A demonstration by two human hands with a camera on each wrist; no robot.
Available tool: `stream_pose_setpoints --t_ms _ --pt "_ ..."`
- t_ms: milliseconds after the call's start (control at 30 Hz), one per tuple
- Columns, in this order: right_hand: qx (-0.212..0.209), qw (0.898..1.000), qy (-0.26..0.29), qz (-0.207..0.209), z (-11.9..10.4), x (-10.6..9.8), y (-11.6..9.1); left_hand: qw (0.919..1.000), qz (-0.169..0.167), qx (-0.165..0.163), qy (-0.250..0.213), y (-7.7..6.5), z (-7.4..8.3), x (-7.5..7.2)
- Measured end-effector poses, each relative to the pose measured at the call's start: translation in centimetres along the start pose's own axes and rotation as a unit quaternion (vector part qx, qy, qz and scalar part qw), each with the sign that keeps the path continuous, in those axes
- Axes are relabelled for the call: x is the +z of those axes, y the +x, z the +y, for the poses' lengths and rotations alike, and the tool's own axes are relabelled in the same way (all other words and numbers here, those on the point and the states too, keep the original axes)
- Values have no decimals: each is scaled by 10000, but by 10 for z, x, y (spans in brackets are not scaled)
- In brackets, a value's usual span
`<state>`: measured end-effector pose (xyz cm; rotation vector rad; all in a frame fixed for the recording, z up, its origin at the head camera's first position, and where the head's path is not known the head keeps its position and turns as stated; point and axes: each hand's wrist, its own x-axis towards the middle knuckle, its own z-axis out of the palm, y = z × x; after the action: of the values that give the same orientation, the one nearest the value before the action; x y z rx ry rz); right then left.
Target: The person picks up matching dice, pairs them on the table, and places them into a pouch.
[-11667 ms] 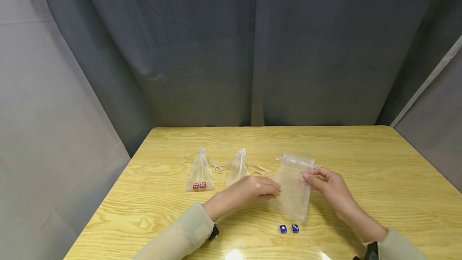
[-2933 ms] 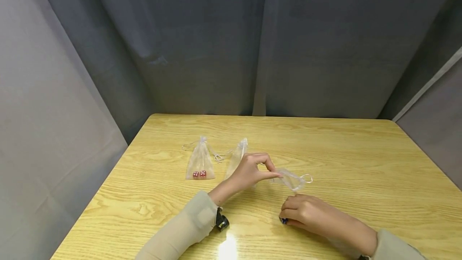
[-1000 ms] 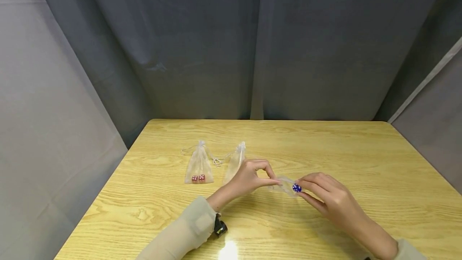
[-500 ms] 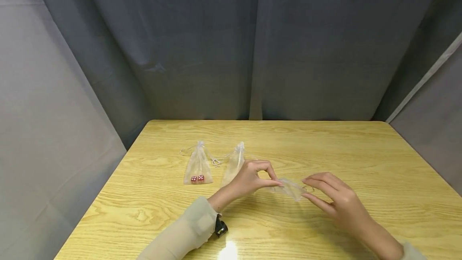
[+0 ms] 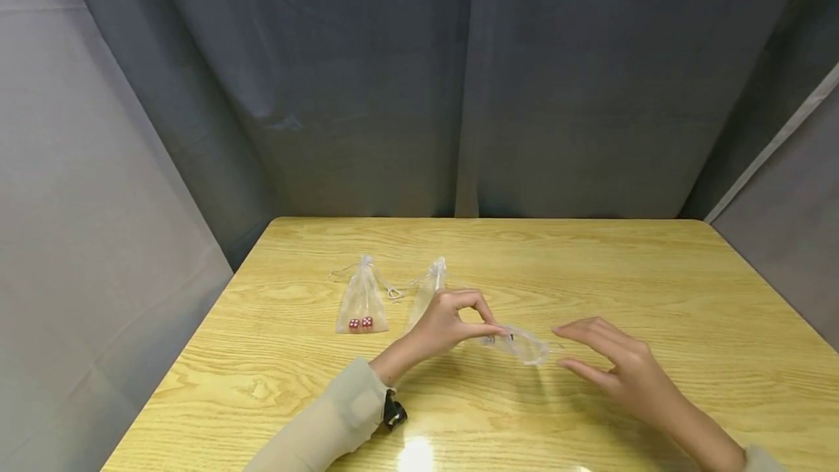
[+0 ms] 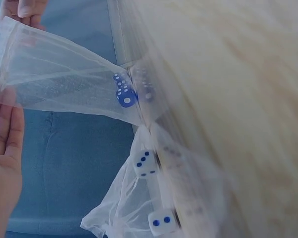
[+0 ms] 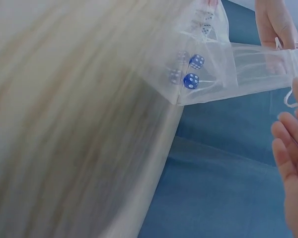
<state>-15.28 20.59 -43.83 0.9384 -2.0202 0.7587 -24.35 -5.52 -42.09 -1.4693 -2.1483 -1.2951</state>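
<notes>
My left hand (image 5: 452, 323) pinches the rim of a sheer white drawstring pouch (image 5: 527, 348), which stands with its mouth spread. My right hand (image 5: 623, 370) hovers just right of that mouth, thumb and fingers apart, holding nothing. A thin drawstring loop (image 7: 289, 98) lies close to the right fingertips; whether they touch it I cannot tell. Through the mesh, blue dice (image 7: 191, 81) show at the pouch's bottom in both wrist views. Left of it, partly behind my left hand, lies a second pouch (image 5: 429, 286) with white dice (image 6: 162, 221) inside.
Farther left on the wooden table (image 5: 623, 261), a third tied pouch (image 5: 363, 293) holds two red dice (image 5: 360, 323). White cords (image 5: 394, 293) trail between the tied pouches. Grey curtains (image 5: 354, 93) hang behind the table.
The right hand lifted the blue dice from the table to the pouch's mouth and let them go inside. It has since drawn back slightly right. The left hand keeps its pinch.
</notes>
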Motion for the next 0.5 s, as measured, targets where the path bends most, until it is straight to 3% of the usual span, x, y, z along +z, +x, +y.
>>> stream_pose_setpoints --t_ms 367,500 --pt "-298 9995 122 35 -2 12 9 9994 -133 -320 -72 -9 5 -13" --pt "-366 9991 182 85 -3 14 12 9979 89 -636 -89 -16 11 -22"
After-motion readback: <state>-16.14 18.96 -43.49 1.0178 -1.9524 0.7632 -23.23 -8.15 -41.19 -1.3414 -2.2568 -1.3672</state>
